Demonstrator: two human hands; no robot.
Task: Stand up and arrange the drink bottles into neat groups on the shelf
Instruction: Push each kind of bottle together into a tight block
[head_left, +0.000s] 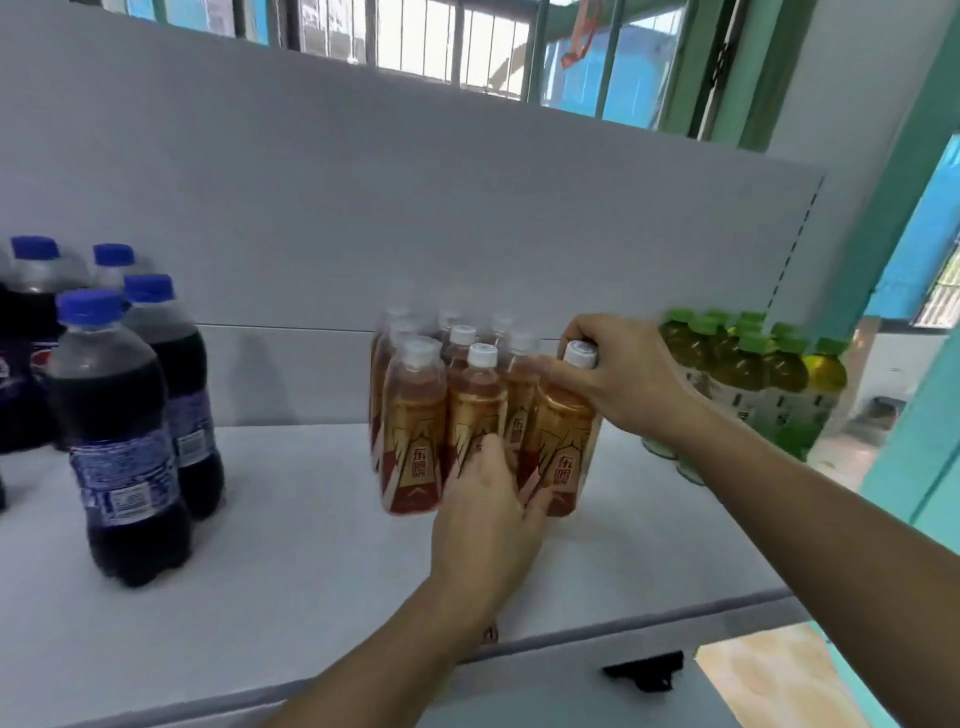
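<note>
A tight cluster of several orange drink bottles (415, 415) with white caps stands upright in the middle of the white shelf (291, 571). My right hand (623, 379) grips the neck and cap of the front right orange bottle (563, 447), which stands at the cluster's right edge. My left hand (485, 512) presses against the base of the front row, fingers around the lower part of the front middle bottle (475, 405). Dark cola bottles (119, 441) with blue caps stand at the left. Green tea bottles (753, 374) with green caps stand at the right, partly hidden by my right arm.
The shelf's white back panel (415, 218) rises behind all the bottles. The shelf's front edge (649, 623) runs diagonally below my arms. Barred windows (441, 41) show above the panel, and a green frame (893, 249) borders the right side.
</note>
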